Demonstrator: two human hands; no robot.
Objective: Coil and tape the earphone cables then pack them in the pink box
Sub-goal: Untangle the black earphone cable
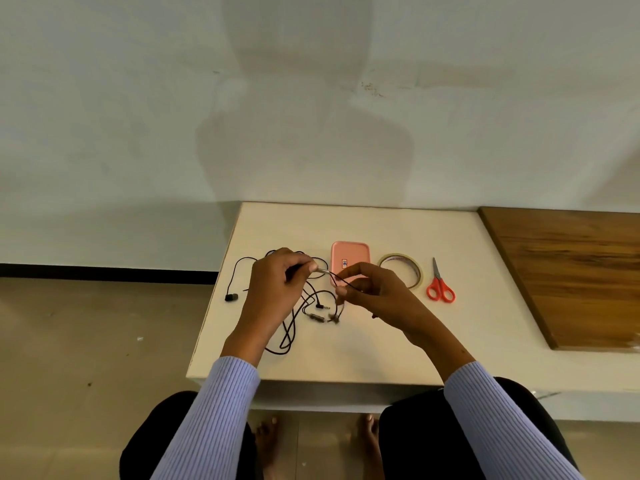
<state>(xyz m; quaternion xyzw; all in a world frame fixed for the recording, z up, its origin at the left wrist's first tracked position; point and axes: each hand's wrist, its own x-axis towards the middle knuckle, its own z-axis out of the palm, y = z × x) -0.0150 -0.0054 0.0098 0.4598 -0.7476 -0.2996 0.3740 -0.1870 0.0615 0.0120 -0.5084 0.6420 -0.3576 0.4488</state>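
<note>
While your left hand point(277, 282) pinches a stretch of black cable point(289, 327) above the tabletop point(381, 341), your right hand point(372, 292) grips the same strand, fingers point(341, 291) closed narrow on it. Rest of the cable lies loose below and left, one earbud point(231, 297) near the left edge. Pink box point(349, 258) sits closed just behind your hands; tape roll point(400, 273) and scissors point(440, 282) to its right.
</note>
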